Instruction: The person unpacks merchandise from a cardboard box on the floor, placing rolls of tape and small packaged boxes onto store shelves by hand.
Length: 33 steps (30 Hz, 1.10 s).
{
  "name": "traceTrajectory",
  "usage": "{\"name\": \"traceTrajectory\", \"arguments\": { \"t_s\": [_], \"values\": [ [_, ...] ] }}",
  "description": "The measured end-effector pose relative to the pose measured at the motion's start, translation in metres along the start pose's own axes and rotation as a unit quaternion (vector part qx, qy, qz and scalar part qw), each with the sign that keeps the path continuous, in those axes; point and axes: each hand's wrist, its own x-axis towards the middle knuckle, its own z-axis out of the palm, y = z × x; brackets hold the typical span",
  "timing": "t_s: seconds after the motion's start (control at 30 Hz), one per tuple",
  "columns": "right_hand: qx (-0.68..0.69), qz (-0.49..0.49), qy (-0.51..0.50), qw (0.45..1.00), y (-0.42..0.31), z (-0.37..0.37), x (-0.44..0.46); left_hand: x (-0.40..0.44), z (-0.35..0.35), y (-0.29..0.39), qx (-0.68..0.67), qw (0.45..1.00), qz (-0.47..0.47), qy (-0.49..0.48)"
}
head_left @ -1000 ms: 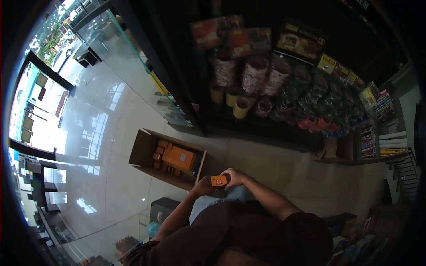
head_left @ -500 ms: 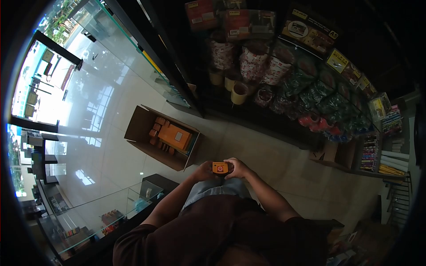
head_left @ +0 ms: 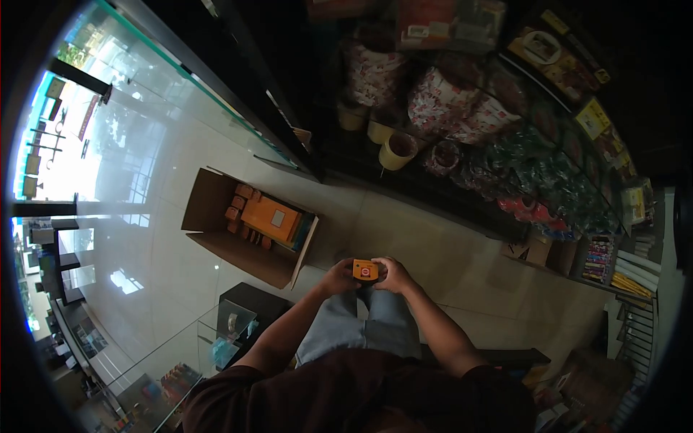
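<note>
A small orange box with a red-and-white emblem is held in front of my lap, between both hands. My left hand grips its left side, and my right hand has its fingers closed round the right side. Beyond them to the left, an open cardboard carton stands on the floor. Inside it lie a larger orange box with a pale label and several small orange packs.
A dark shelf along the top right carries wrapped floral-patterned goods and a cream roll-shaped item. To the lower left stands a glass display counter. Racks of pens are at the far right.
The view has shifted, so the carton and shelves appear in slightly different places. Both hands keep hold of the small orange box, now showing a little further right.
</note>
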Motion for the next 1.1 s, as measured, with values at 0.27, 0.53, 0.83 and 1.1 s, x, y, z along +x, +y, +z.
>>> {"name": "traceTrajectory", "arguments": {
  "t_s": [0.27,0.53,0.83,1.1],
  "values": [
    [0.001,-0.026,0.033,0.999,0.068,-0.009,0.095,0.092,-0.007,-0.029,-0.215,0.971,-0.05,0.093],
    [-0.023,-0.114,0.109,0.987,0.152,-0.025,0.223,0.261,-0.052,-0.1,-0.211,0.965,0.057,0.142],
    [0.069,-0.205,0.144,0.966,0.218,-0.055,0.361,0.379,-0.08,-0.074,-0.272,0.929,0.16,0.194],
    [0.126,-0.316,0.159,0.927,0.226,-0.089,0.439,0.445,-0.096,-0.059,-0.25,0.912,0.251,0.208]
  ]
}}
